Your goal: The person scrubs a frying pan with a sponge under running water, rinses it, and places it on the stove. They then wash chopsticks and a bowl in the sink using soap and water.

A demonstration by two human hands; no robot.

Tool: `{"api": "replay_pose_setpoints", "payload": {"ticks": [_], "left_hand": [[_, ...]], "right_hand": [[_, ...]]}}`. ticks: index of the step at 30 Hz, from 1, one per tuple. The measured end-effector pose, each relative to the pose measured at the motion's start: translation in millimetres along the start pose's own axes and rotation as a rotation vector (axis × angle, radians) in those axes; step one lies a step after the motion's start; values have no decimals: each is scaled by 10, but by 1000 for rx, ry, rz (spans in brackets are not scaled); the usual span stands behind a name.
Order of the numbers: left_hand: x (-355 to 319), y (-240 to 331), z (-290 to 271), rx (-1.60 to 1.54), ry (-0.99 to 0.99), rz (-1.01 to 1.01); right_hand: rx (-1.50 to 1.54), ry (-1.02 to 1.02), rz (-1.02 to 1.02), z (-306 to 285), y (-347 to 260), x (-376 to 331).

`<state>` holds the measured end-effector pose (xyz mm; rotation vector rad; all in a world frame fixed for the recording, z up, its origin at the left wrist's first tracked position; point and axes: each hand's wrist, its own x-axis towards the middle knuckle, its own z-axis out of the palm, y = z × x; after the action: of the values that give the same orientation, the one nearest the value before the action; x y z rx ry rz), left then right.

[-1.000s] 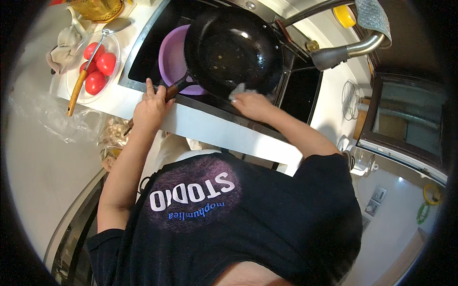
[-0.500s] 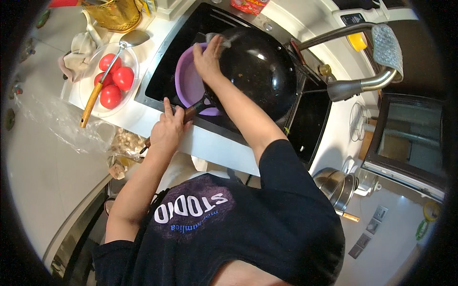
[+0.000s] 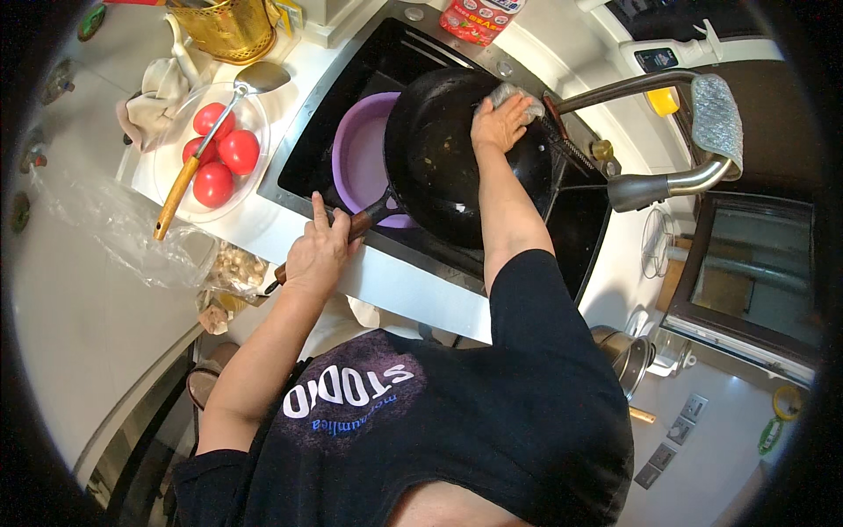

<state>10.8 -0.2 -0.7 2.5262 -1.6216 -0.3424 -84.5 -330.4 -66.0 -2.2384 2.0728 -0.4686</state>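
A black wok (image 3: 430,167) is held tilted over the dark sink (image 3: 307,154), partly covering a purple basin (image 3: 347,145). My left hand (image 3: 318,255) grips the wok's wooden handle (image 3: 360,225), its index finger stretched along the far side. Toward the wok's far right rim, my right hand (image 3: 499,127) presses a crumpled grey cloth (image 3: 527,101) against the inside. Small pale specks and wet glints show on the wok's surface. Some of the cloth is hidden beneath my fingers.
Several tomatoes (image 3: 213,184) lie in a clear bowl (image 3: 255,180) with a wooden-handled spatula (image 3: 180,195) across it. A gold basket (image 3: 233,35) stands behind. The faucet (image 3: 654,189) arches at right. Pots (image 3: 628,356) sit farther right; a plastic bag (image 3: 132,233) lies left.
My right hand has moved with the cloth from the wok's left rim across to its far right rim. My left hand keeps its hold on the handle.
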Motion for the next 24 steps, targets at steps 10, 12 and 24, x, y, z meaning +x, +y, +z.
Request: {"api": "replay_pose_setpoints", "payload": {"ticks": [10, 12, 24], "left_hand": [[10, 4, 34, 33, 5, -7], [8, 7, 38, 37, -3, -23], [5, 41, -2, -22, -82, -95]], "right_hand": [[-6, -323, -506, 157, 394, -564], [225, -320, -796, 204, 423, -378], [-598, 74, -1134, -524, 1020, 582]]}}
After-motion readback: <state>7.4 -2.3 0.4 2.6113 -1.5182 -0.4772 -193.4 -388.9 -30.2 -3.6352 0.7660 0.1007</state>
